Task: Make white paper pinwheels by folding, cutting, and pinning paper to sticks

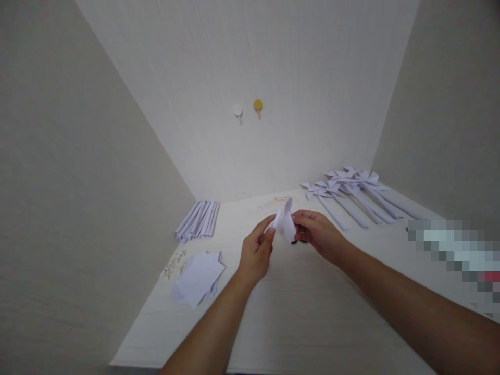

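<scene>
Both of my hands are raised a little above the pale tabletop [297, 312], pinching a small folded piece of white paper [285, 221] between them. My left hand [255, 255] grips its left side with thumb and fingers closed. My right hand [318, 234] holds its right side, fingers curled. Something dark lies on the table just under the paper, mostly hidden.
A stack of white paper squares [199, 276] lies at the left, with small pins [174, 263] beside it. A bundle of rolled paper sticks [199, 219] rests against the back left. Several finished paper pinwheels [351, 195] lie at the back right. Two hooks [248, 109] are on the wall.
</scene>
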`<state>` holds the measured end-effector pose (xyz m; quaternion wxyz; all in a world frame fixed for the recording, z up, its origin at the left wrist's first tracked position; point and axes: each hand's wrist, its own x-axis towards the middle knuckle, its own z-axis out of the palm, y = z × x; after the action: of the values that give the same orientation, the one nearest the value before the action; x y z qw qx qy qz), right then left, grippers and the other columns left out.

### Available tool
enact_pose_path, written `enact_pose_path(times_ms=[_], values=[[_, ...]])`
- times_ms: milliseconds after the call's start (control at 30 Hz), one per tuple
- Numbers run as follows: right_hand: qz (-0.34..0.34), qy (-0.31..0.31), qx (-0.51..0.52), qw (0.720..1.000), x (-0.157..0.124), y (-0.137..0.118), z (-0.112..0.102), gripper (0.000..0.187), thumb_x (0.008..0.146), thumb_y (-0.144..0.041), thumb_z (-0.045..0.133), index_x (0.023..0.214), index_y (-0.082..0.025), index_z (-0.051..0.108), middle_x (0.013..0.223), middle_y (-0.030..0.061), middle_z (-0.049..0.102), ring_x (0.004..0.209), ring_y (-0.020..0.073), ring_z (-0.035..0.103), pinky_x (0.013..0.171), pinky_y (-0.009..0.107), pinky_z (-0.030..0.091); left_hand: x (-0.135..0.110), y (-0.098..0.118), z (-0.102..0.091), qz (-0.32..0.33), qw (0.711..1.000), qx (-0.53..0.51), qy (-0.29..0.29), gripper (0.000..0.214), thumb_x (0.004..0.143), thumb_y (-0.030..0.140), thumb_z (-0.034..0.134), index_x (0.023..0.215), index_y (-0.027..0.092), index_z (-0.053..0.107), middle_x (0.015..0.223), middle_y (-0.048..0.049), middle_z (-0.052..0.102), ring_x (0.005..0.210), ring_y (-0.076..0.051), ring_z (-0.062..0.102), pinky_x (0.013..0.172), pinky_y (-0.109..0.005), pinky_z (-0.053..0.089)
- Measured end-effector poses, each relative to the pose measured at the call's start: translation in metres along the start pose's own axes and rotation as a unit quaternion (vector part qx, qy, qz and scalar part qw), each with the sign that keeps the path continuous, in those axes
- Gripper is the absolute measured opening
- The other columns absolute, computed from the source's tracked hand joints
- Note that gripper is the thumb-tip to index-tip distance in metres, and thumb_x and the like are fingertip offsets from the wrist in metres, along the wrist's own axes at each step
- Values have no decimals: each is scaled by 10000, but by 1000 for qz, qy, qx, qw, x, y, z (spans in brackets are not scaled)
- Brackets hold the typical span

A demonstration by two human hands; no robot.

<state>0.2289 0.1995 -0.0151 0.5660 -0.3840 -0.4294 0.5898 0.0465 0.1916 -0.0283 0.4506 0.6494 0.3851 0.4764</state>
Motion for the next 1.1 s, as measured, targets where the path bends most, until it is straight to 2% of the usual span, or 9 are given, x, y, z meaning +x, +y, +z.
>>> enact_pose_path(times_ms=[333, 533, 733, 1100], values=[[2, 3, -16, 1000, 0, 1, 1, 226, 701, -370, 769, 637, -188, 650, 593, -6, 605, 506, 105, 501, 492, 250, 357, 1, -1, -2, 29, 998, 56, 31, 517, 943, 475, 606, 1350, 164, 672, 505, 76, 403, 477, -94, 351, 475, -230, 279], [11, 2, -15, 1000, 0, 0, 1, 210, 692, -371, 752, 659, -185, 660, 598, -3, 608, 517, 112, 516, 509, 250, 360, 0, 0, -2, 29, 997, 67, 36, 503, 936, 453, 610, 1345, 169, 680, 553, 51, 514, 480, -90, 354, 490, -235, 310], [14, -1, -16, 1000, 0, 0, 1, 195, 670, -347, 739, 659, -179, 641, 596, -8, 600, 500, 103, 499, 515, 261, 327, 1, 0, -1, 36, 997, 42, 51, 471, 893, 456, 671, 1279, 191, 731, 615, 2, 646, 542, -123, 507, 555, -246, 441], [10, -10, -16, 1000, -2, 1, 2, 218, 650, -340, 752, 627, -185, 601, 556, -25, 564, 482, 97, 478, 514, 258, 303, 0, -2, -1, 41, 997, 35, 47, 442, 909, 436, 659, 1278, 204, 733, 611, -12, 662, 619, -161, 612, 609, -270, 508]])
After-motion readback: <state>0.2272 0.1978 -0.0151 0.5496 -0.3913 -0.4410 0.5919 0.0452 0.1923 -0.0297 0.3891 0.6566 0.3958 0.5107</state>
